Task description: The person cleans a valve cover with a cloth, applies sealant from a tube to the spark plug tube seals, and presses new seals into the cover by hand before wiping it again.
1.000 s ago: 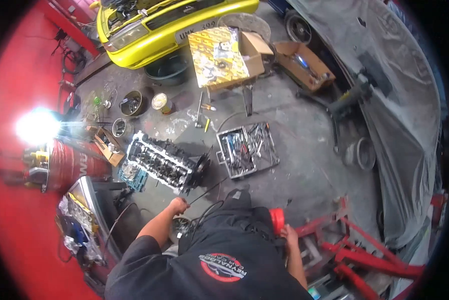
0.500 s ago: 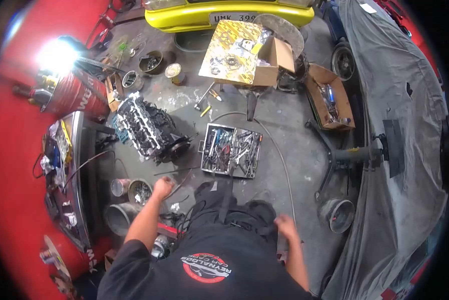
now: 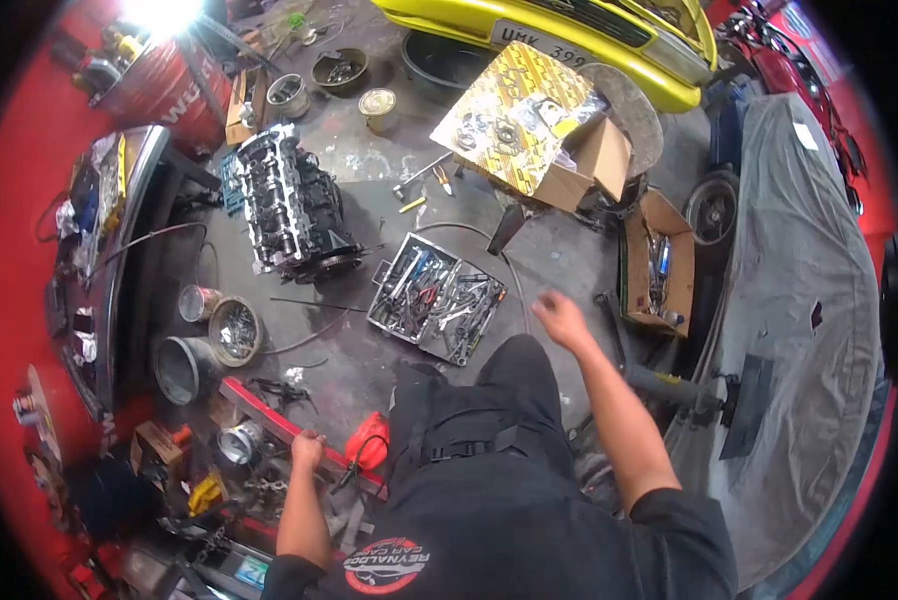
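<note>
Far left, a red drum [image 3: 164,95] stands behind a dark car panel [image 3: 119,270] with odds and ends lying on it. Next come a grey bucket [image 3: 206,365], a small tin [image 3: 198,303] and a pail [image 3: 258,345] full of small metal parts. Just past these an engine [image 3: 294,210] sits on the concrete floor [image 3: 559,260], its camshafts exposed along the top.

My left hand [image 3: 310,450] is low, over or beside a red steel bar [image 3: 264,412] that slants past it. The fingers are curled in, but I can't tell whether they close on the bar, on something else or on nothing. Just to the right of that hand is a bright red object [image 3: 371,440], a black cable looping in front of it.

Ahead of my knees the toolbox [image 3: 415,341] lies open on the floor, both halves crowded with spanners and pliers. Beyond it are a hammer [image 3: 401,190], a loose pair of pliers [image 3: 442,180] and a yellow-printed carton [image 3: 489,90].

My right hand [image 3: 561,318] is out past my knee, to the right of the toolbox and well apart from it, bare, fingers loosely apart. Farther right are an open cardboard box [image 3: 681,255] holding bottles or cans, a dark metal stand [image 3: 674,388] and a grey cover [image 3: 809,320].
</note>
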A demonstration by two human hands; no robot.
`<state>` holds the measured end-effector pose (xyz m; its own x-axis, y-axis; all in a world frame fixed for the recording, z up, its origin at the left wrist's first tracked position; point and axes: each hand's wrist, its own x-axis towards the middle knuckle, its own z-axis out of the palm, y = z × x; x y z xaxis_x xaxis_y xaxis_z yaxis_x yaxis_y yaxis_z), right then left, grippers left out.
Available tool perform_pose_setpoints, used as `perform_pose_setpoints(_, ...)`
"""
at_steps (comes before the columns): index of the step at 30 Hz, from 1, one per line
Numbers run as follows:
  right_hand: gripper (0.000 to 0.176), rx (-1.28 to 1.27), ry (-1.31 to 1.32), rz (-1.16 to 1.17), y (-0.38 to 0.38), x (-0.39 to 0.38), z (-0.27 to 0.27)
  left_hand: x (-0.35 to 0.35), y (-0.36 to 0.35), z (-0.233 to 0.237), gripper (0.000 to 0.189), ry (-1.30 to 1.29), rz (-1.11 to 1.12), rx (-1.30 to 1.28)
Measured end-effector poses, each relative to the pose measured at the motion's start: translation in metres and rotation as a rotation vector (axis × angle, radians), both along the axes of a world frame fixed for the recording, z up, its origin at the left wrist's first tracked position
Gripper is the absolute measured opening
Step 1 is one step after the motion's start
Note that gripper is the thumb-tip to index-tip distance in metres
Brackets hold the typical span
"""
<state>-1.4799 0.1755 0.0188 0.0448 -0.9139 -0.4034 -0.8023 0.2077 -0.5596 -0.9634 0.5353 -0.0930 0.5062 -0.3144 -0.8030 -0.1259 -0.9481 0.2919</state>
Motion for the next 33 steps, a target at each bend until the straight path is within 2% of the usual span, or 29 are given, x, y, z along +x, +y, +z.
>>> perform_pose_setpoints(2,0.046,-0.120,-0.006,0.074,-0.074,0.007,-0.016,-0.010,0.017,-0.018,0.035,-0.044,-0.014,-0.051)
perform_pose_setpoints(5,0.046,-0.193,0.038,0.118,-0.190,0.025,-0.003,-0.052,-0.018,0.002,0.038,-0.009,0.082,-0.025)
perform_pose_setpoints(8,0.047,-0.236,0.092,0.178,-0.293,0.033,-0.020,-0.100,-0.097,0.018,0.041,-0.153,-0.058,0.015)
perform_pose_setpoints(9,0.045,-0.164,0.038,0.148,-0.318,0.041,-0.014,-0.120,-0.124,0.014,0.043,-0.172,-0.092,-0.044)
perform_pose_setpoints(10,0.045,-0.200,0.059,0.223,-0.344,0.043,-0.025,-0.140,-0.156,0.008,0.044,-0.200,-0.117,-0.106)
perform_pose_setpoints(12,0.043,-0.266,0.087,0.385,-0.393,0.044,-0.052,-0.205,-0.257,0.047,0.045,-0.203,-0.056,-0.160)
perform_pose_setpoints(13,0.041,-0.281,0.113,0.472,-0.416,0.042,-0.082,-0.240,-0.308,0.060,0.046,-0.231,-0.048,-0.230)
perform_pose_setpoints(15,0.042,-0.337,0.138,0.550,-0.430,0.039,-0.092,-0.304,-0.397,0.073,0.046,-0.288,-0.031,-0.281)
perform_pose_setpoints(16,0.042,-0.376,0.147,0.575,-0.436,0.041,-0.090,-0.336,-0.469,0.122,0.048,-0.178,0.017,-0.174)
perform_pose_setpoints(17,0.041,-0.317,0.112,0.583,-0.442,0.039,-0.091,-0.357,-0.495,0.095,0.050,-0.316,-0.096,-0.220)
perform_pose_setpoints(18,0.040,-0.302,0.061,0.573,-0.447,0.037,-0.094,-0.377,-0.534,0.092,0.052,-0.410,-0.169,-0.286)
perform_pose_setpoints(20,0.040,-0.273,-0.030,0.547,-0.454,0.033,-0.101,-0.401,-0.599,0.076,0.050,-0.548,-0.232,-0.396)
perform_pose_setpoints(21,0.040,-0.288,-0.099,0.553,-0.458,0.030,-0.107,-0.408,-0.629,0.068,0.054,-0.580,-0.201,-0.374)
perform_pose_setpoints(24,0.039,0.030,-0.285,0.460,-0.462,0.029,-0.110,-0.401,-0.697,0.061,0.068,-0.738,-0.166,-0.387)
perform_pose_setpoints(25,0.032,-0.046,-0.347,0.405,-0.460,0.025,-0.098,-0.394,-0.710,0.057,0.072,-0.804,-0.185,-0.361)
perform_pose_setpoints(27,0.025,0.317,-0.773,0.088,-0.460,0.004,-0.088,-0.390,-0.729,0.049,0.078,-0.933,-0.217,-0.299)
perform_pose_setpoints(28,0.021,0.504,-0.971,-0.083,-0.458,-0.005,-0.085,-0.386,-0.734,0.045,0.078,-0.907,-0.260,-0.286)
perform_pose_setpoints(30,0.016,0.695,-1.030,-0.166,-0.460,-0.029,-0.084,-0.373,-0.736,0.041,0.079,-0.853,-0.343,-0.263)
perform_pose_setpoints(31,0.015,0.790,-1.055,-0.212,-0.461,-0.035,-0.083,-0.368,-0.738,0.038,0.064,-0.821,-0.333,-0.270)
perform_pose_setpoints(33,0.009,0.857,-1.092,-0.156,-0.464,-0.034,-0.080,-0.355,-0.735,0.027,0.048,-0.832,-0.330,-0.350)
